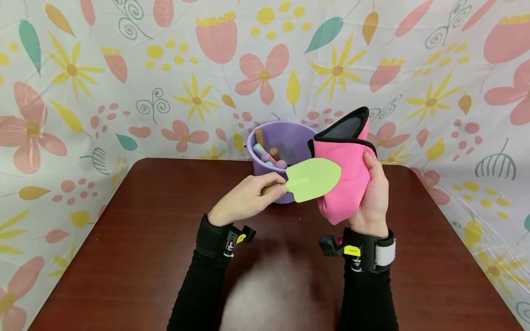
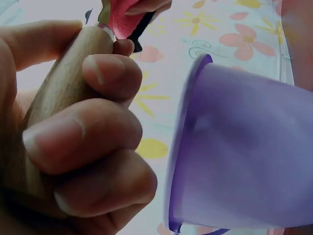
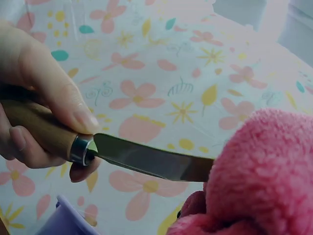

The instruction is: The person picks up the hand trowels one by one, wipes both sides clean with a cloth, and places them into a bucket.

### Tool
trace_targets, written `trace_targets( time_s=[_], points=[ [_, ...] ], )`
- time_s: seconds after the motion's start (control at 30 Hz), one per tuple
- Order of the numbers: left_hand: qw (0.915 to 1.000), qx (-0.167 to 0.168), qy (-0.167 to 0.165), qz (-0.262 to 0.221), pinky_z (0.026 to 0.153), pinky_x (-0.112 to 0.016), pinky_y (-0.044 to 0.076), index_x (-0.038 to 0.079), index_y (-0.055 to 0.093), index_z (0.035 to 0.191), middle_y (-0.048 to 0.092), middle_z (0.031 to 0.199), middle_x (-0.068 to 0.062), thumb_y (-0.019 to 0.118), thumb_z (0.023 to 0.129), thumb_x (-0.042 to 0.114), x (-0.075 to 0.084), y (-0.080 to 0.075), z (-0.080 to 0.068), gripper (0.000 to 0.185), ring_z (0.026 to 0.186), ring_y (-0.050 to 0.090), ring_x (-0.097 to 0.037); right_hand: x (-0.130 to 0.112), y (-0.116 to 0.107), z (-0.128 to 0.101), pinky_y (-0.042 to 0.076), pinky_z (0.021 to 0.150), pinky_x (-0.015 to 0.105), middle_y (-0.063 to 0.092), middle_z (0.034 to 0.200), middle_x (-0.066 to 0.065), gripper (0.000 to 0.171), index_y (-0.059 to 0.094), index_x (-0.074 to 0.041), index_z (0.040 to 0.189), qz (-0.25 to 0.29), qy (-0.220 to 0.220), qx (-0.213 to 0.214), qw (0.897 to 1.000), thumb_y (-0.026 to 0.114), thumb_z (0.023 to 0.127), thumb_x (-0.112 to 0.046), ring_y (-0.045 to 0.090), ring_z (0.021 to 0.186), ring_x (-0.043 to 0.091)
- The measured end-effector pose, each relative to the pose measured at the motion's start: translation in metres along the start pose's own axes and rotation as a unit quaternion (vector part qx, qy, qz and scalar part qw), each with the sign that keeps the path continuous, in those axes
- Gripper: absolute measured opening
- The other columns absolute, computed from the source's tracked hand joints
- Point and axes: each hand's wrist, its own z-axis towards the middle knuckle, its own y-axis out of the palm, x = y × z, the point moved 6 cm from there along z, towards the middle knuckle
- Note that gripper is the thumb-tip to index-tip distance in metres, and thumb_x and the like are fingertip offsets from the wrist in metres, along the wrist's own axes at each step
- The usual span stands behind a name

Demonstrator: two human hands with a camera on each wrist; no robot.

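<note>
So I've got the little trowel (image 1: 312,179) up in the air over the table (image 1: 136,239), just in front of the purple bucket (image 1: 285,142). Its light green blade lies flat against the pink cloth (image 1: 345,184), and from the right wrist view the blade's edge runs right into the fluffy fabric. My left hand (image 1: 246,197) is wrapped tight round the wooden handle (image 2: 58,93), all the fingers (image 2: 88,134) curled over it and the thumb pressing near the metal collar (image 3: 80,149). My right hand (image 1: 374,193) grips the cloth from the side, thumb on the front, the other fingers hidden behind it, so I can't tell how they lie. The cloth has a black trim and a grey inside at the top. The bucket holds a few pastel sticks. There's a small yellow label on each wrist strap, but the writing's too tiny for me to read.
</note>
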Motion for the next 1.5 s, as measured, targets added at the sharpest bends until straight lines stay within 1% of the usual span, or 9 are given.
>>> trace_targets(
  time_s=[0.17,0.33,0.67,0.8,0.97,1.07,1.2,1.37,1.5],
  points=[
    [0.9996,0.027,-0.004,0.002,0.06,-0.027,0.038,0.02,0.064,0.11,0.043,0.066,0.005,0.054,0.101,0.034,0.0,-0.004,-0.001,0.019,0.059,0.042,-0.007,-0.001,0.001,0.001,0.051,0.067,0.032,0.059,0.094,0.012,0.019,0.05,0.0,0.104,-0.011,-0.013,0.007,1.0,0.039,0.105,-0.016,0.062,0.078,0.026],
    [0.9982,0.06,0.005,-0.002,0.06,-0.027,0.038,0.014,0.063,0.12,0.045,0.068,0.004,0.054,0.102,0.032,-0.001,-0.006,-0.001,0.027,0.06,0.042,-0.009,0.0,0.002,0.0,0.052,0.068,0.033,0.06,0.096,0.013,0.02,0.05,0.0,0.107,-0.015,-0.005,0.003,1.0,0.039,0.106,-0.017,0.063,0.082,0.027],
    [0.9864,0.159,0.041,0.005,0.06,-0.028,0.037,0.01,0.062,0.123,0.039,0.064,0.004,0.053,0.101,0.036,0.006,-0.011,0.002,0.035,0.062,0.042,-0.01,0.017,0.006,-0.002,0.052,0.07,0.033,0.063,0.098,0.012,0.024,0.053,-0.002,0.111,-0.036,0.062,-0.023,0.997,0.038,0.107,-0.019,0.063,0.086,0.026],
    [0.9814,0.182,0.061,-0.001,0.058,-0.028,0.037,0.008,0.061,0.121,0.039,0.063,0.003,0.054,0.101,0.032,0.011,-0.009,0.003,0.032,0.06,0.042,-0.011,0.027,0.008,-0.003,0.052,0.077,0.034,0.06,0.109,0.011,0.024,0.053,-0.005,0.118,-0.059,0.086,-0.024,0.994,0.037,0.107,-0.019,0.06,0.096,0.025],
    [0.9776,0.198,0.072,0.008,0.059,-0.027,0.04,0.01,0.056,0.121,0.047,0.068,0.005,0.057,0.1,0.031,0.015,-0.002,0.006,0.029,0.062,0.046,-0.009,0.038,0.012,-0.004,0.05,0.081,0.033,0.058,0.112,0.011,0.028,0.052,-0.005,0.12,-0.04,0.116,-0.037,0.992,0.035,0.108,-0.024,0.058,0.1,0.024],
    [0.978,0.195,0.072,0.01,0.063,-0.027,0.043,0.011,0.052,0.118,0.053,0.075,0.006,0.058,0.1,0.031,0.017,0.002,0.007,0.027,0.067,0.051,-0.008,0.041,0.013,-0.005,0.05,0.079,0.032,0.059,0.107,0.011,0.032,0.054,-0.004,0.115,-0.032,0.132,-0.046,0.99,0.034,0.108,-0.028,0.058,0.096,0.023],
    [0.983,0.167,0.075,0.013,0.066,-0.027,0.045,0.012,0.052,0.112,0.057,0.077,0.005,0.059,0.099,0.03,0.019,0.007,0.009,0.023,0.071,0.054,-0.008,0.036,0.009,-0.003,0.048,0.076,0.03,0.06,0.094,0.009,0.036,0.058,-0.002,0.104,-0.04,0.109,-0.046,0.992,0.033,0.108,-0.028,0.059,0.089,0.021],
    [0.9897,0.114,0.085,0.02,0.061,-0.026,0.043,0.013,0.052,0.109,0.05,0.072,0.005,0.057,0.1,0.03,0.022,0.014,0.012,0.019,0.064,0.049,-0.006,0.026,0.003,0.0,0.049,0.075,0.03,0.062,0.087,0.011,0.038,0.062,0.001,0.097,-0.024,0.073,-0.04,0.996,0.036,0.108,-0.026,0.062,0.084,0.023],
    [0.9929,0.089,0.077,0.018,0.061,-0.026,0.041,0.017,0.052,0.108,0.044,0.068,0.005,0.056,0.1,0.033,0.02,0.017,0.013,0.018,0.062,0.046,-0.006,0.02,0.001,0.001,0.051,0.075,0.031,0.065,0.087,0.013,0.037,0.062,0.002,0.093,-0.013,0.06,-0.044,0.997,0.037,0.107,-0.021,0.064,0.083,0.025]
  ],
)
